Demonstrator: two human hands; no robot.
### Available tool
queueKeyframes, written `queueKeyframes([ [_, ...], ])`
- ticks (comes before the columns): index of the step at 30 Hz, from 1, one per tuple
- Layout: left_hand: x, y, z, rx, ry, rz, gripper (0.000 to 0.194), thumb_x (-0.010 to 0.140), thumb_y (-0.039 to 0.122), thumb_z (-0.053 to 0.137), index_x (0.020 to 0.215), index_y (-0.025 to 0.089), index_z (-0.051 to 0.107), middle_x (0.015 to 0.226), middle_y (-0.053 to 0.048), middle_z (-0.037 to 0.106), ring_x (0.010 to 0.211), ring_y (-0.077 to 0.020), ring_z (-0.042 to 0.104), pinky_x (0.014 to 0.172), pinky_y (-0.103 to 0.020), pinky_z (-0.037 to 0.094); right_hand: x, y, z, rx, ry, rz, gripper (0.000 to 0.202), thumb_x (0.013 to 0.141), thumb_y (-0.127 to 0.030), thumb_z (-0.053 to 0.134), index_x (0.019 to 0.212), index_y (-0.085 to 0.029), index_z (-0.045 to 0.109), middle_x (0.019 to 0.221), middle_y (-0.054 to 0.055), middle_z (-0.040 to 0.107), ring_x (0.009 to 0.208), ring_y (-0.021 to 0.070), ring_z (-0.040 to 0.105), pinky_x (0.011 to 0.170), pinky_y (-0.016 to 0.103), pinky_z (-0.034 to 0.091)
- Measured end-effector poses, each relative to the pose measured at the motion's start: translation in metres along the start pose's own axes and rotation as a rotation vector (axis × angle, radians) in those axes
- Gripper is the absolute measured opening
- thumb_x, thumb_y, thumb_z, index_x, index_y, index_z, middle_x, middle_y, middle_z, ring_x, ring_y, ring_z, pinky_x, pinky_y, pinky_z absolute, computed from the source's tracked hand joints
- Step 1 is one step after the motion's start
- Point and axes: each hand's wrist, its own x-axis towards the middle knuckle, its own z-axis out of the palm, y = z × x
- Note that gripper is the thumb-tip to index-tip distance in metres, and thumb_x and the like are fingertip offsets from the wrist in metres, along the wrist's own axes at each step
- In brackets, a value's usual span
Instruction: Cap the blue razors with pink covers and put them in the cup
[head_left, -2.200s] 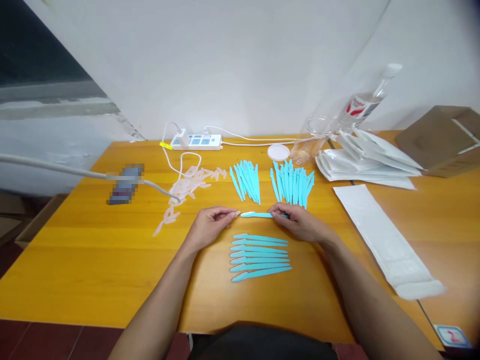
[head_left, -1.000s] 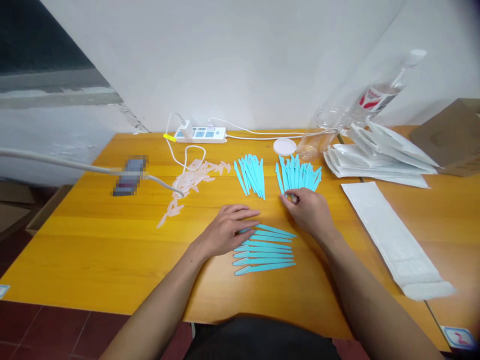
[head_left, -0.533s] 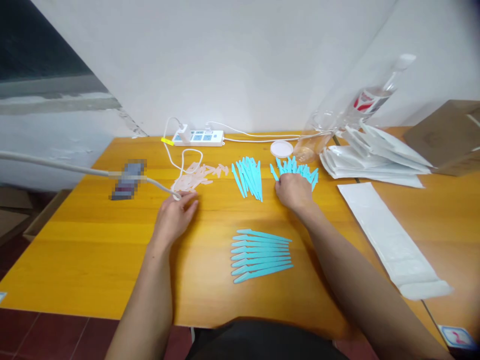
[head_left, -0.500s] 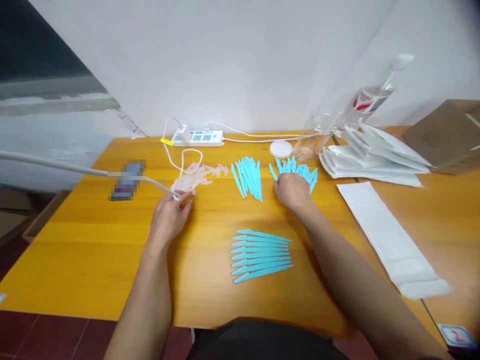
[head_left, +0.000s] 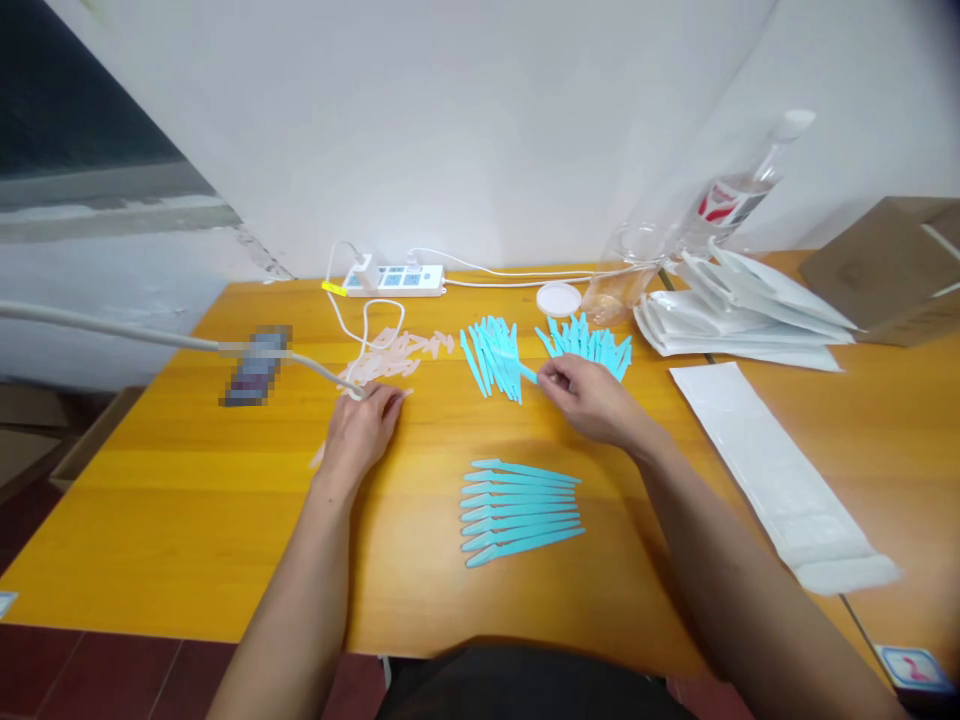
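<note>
My left hand [head_left: 361, 428] is closed at the near edge of the pale pink pieces [head_left: 386, 358], with a small pink piece sticking out from its fingertips. Between the fingers of my right hand [head_left: 589, 395] is a blue stick, its end pointing left toward the middle blue pile [head_left: 495, 355]. Just behind that hand lies another heap of blue sticks [head_left: 589, 342]. Nearer to me, several blue sticks [head_left: 521, 512] lie side by side in a fanned row.
Along the wall sit a power strip [head_left: 397, 280], a white lid [head_left: 559, 299], a clear jar [head_left: 619, 285] and a bottle [head_left: 731, 205]. White packets [head_left: 735, 310], a long white pouch [head_left: 780, 475] and a cardboard box [head_left: 885, 270] are right; a blurred phone [head_left: 256, 368] is left.
My right hand has come off the right blue heap, slightly left and nearer, with a blue stick in it. My left hand has moved a little right and closed on a pink piece.
</note>
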Motion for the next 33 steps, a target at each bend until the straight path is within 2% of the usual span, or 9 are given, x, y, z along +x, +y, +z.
queueKeyframes([
  [4, -0.002, 0.026, 0.005, -0.228, 0.010, -0.004, 0.033, 0.102, 0.038, 0.045, 0.108, 0.018, 0.070, 0.104, -0.011, 0.072, 0.097, -0.0250, 0.066, 0.091, -0.036, 0.049, -0.027, 0.012, 0.003, 0.256, -0.241, -0.077, 0.027, 0.101, -0.040, 0.041, 0.089, -0.021, 0.057, 0.076, -0.001, 0.060, 0.066, 0.0135, 0.049, 0.061, 0.024, 0.037],
  [8, -0.006, 0.056, 0.006, -0.599, -0.135, 0.016, 0.031, 0.101, 0.041, 0.049, 0.108, 0.019, 0.070, 0.103, -0.008, 0.074, 0.090, -0.0196, 0.067, 0.080, -0.029, 0.051, -0.037, 0.018, 0.016, 0.296, -0.263, -0.166, 0.029, 0.102, -0.039, 0.040, 0.087, -0.020, 0.055, 0.077, -0.002, 0.054, 0.070, 0.0127, 0.044, 0.065, 0.024, 0.036],
  [11, -0.008, 0.067, 0.005, -0.711, -0.193, 0.046, 0.030, 0.100, 0.041, 0.052, 0.106, 0.019, 0.072, 0.104, -0.007, 0.074, 0.092, -0.0188, 0.067, 0.081, -0.028, 0.051, -0.037, 0.021, 0.021, 0.314, -0.276, -0.174, 0.029, 0.102, -0.039, 0.040, 0.087, -0.020, 0.055, 0.078, -0.002, 0.052, 0.071, 0.0126, 0.043, 0.066, 0.024, 0.035],
  [21, -0.011, 0.075, 0.004, -0.761, -0.230, 0.136, 0.023, 0.100, 0.033, 0.055, 0.105, 0.020, 0.073, 0.102, -0.007, 0.074, 0.092, -0.0180, 0.067, 0.082, -0.029, 0.051, -0.037, 0.021, 0.020, 0.398, -0.314, -0.153, 0.031, 0.103, -0.042, 0.042, 0.086, -0.019, 0.054, 0.079, -0.002, 0.051, 0.073, 0.0126, 0.043, 0.067, 0.024, 0.035],
  [27, -0.011, 0.090, 0.010, -0.782, -0.222, 0.143, 0.021, 0.100, 0.029, 0.055, 0.107, 0.021, 0.073, 0.102, -0.006, 0.074, 0.090, -0.0163, 0.068, 0.080, -0.027, 0.052, -0.037, 0.016, 0.025, 0.417, -0.309, -0.194, 0.032, 0.104, -0.042, 0.041, 0.090, -0.019, 0.058, 0.079, -0.002, 0.053, 0.072, 0.0127, 0.045, 0.066, 0.024, 0.037],
  [30, -0.010, 0.094, 0.012, -0.784, -0.209, 0.159, 0.020, 0.100, 0.027, 0.055, 0.107, 0.020, 0.073, 0.104, -0.005, 0.075, 0.092, -0.0158, 0.069, 0.081, -0.027, 0.052, -0.038, 0.011, 0.028, 0.370, -0.269, -0.254, 0.028, 0.103, -0.037, 0.044, 0.094, -0.018, 0.063, 0.083, 0.001, 0.060, 0.073, 0.0135, 0.051, 0.068, 0.025, 0.040],
  [33, -0.010, 0.090, 0.014, -0.689, -0.198, 0.215, 0.021, 0.100, 0.026, 0.056, 0.109, 0.021, 0.073, 0.105, -0.006, 0.075, 0.094, -0.0169, 0.069, 0.083, -0.029, 0.052, -0.041, 0.006, 0.029, 0.234, -0.213, -0.309, 0.025, 0.100, -0.031, 0.051, 0.086, -0.018, 0.067, 0.084, 0.004, 0.066, 0.076, 0.0153, 0.057, 0.071, 0.027, 0.042],
])
